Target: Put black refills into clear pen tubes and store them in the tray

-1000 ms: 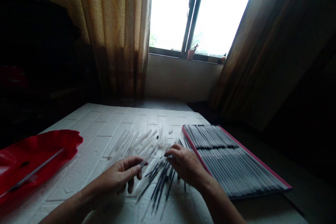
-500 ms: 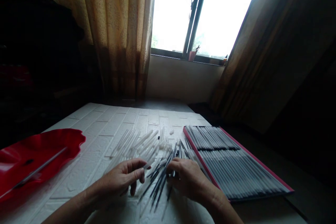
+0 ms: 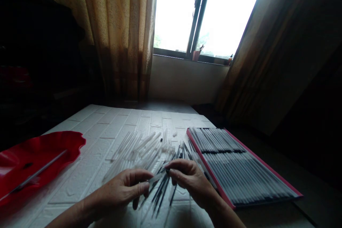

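My left hand (image 3: 128, 187) pinches a clear plastic tube (image 3: 156, 177) between thumb and forefinger. Close by on the right, my right hand (image 3: 187, 178) is closed on a small dark piece (image 3: 167, 171) at the tube's right end. Dark thin refills (image 3: 160, 194) lie fanned out on the white table below and between the hands. Behind them is a loose heap of clear tubes (image 3: 128, 149). To the right, a pink-edged box (image 3: 196, 145) holds rows of clear pens with dark parts.
A red scalloped tray (image 3: 61, 140) with a pen in it sits at the left on the brick-patterned white table (image 3: 107, 117). A window, curtains and a small pink cup (image 3: 196, 55) on the sill are behind.
My right hand has risen from the dark refills and moved left to meet my left hand. Its fingertips now hold a small dark piece against the tube.
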